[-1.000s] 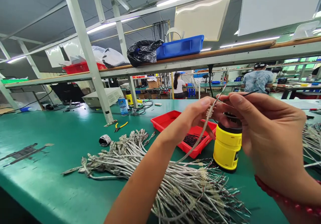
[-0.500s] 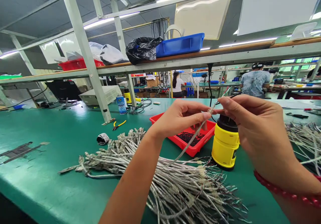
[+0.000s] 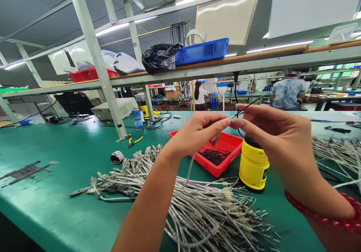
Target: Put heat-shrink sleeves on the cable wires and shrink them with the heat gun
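Note:
My left hand [image 3: 197, 133] and my right hand [image 3: 278, 139] meet fingertip to fingertip above the green bench, both pinched on the end of one grey cable [image 3: 189, 169] that hangs down to the pile. Thin dark wire ends stick out past my right fingers. Just below my hands stand a yellow cylinder with a black top [image 3: 253, 164] and a red tray [image 3: 225, 144] holding small dark pieces. A big pile of grey cables [image 3: 180, 199] lies on the bench in front of me.
Yellow-handled pliers [image 3: 135, 141], a tape roll [image 3: 117, 157] and a white shelf post [image 3: 107, 82] stand to the left. More cables [image 3: 338, 154] lie at the right. An overhead shelf carries a blue bin [image 3: 201, 51] and bags. Two people sit at benches behind.
My left hand has slid up the cable until its fingertips touch my right fingertips; the cable now hangs straight down from the pinch instead of slanting.

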`<state>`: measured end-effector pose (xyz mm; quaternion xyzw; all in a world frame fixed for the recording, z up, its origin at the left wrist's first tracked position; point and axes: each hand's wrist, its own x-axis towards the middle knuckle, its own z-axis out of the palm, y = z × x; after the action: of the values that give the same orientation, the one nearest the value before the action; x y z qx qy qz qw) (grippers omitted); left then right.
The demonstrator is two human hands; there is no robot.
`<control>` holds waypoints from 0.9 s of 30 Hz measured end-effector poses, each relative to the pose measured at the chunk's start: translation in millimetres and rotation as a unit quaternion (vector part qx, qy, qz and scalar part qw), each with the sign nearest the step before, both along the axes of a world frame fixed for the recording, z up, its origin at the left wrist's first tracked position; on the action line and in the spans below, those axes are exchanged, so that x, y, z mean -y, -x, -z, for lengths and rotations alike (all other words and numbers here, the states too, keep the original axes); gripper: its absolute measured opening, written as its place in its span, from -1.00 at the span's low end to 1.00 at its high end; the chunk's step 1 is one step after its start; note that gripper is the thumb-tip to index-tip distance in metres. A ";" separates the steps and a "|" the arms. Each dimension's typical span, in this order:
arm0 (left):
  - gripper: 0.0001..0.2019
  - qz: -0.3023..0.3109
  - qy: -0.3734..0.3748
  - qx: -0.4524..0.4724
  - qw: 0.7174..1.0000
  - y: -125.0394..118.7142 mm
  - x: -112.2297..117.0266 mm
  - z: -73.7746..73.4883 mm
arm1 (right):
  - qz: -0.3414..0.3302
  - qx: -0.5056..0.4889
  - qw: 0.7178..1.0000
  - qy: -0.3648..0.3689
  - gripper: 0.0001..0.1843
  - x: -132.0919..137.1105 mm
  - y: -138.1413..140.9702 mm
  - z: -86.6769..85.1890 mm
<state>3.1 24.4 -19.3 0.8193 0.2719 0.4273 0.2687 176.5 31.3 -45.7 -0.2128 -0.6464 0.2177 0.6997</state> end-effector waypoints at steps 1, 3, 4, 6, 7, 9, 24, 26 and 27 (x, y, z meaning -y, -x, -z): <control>-0.71 0.008 0.007 -0.002 1.000 0.3 -0.9 0.4 | 0.031 0.018 0.999 -0.022 -0.80 -1.9 0.8 2.3; -0.70 0.020 0.012 0.003 1.000 0.6 -2.5 1.3 | 0.117 0.061 0.988 -0.080 -0.84 -4.9 2.3 7.3; -0.70 0.024 0.012 0.009 1.000 0.5 -3.0 1.7 | 0.164 0.084 0.976 -0.114 -0.85 -5.7 2.8 9.7; -0.70 0.023 0.010 0.022 0.999 -0.2 -3.0 2.2 | 0.237 0.126 0.947 -0.175 -0.87 -5.7 3.4 13.2; -0.70 0.021 0.008 0.026 0.999 -0.8 -2.6 2.4 | 0.261 0.139 0.935 -0.196 -0.88 -5.2 3.3 14.1; -0.71 0.020 0.004 0.028 0.999 -2.2 -1.6 2.8 | 0.284 0.151 0.925 -0.204 -0.90 -3.9 2.7 14.7; -0.69 0.004 0.048 0.017 0.999 -1.4 -0.7 2.3 | 0.049 -0.064 0.997 0.018 -0.81 1.9 9.0 6.1; -0.70 0.015 0.063 -0.008 0.998 -1.4 1.2 1.8 | 0.050 -0.064 0.997 0.016 -0.83 4.1 7.0 3.4; -0.70 0.019 0.069 -0.014 0.997 -1.3 2.0 1.7 | 0.050 -0.060 0.997 0.015 -0.84 4.8 5.8 2.4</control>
<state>4.4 22.4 -21.0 0.8098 0.2887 0.3904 0.3292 170.8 26.5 -48.1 -0.2414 -0.5883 0.2043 0.7442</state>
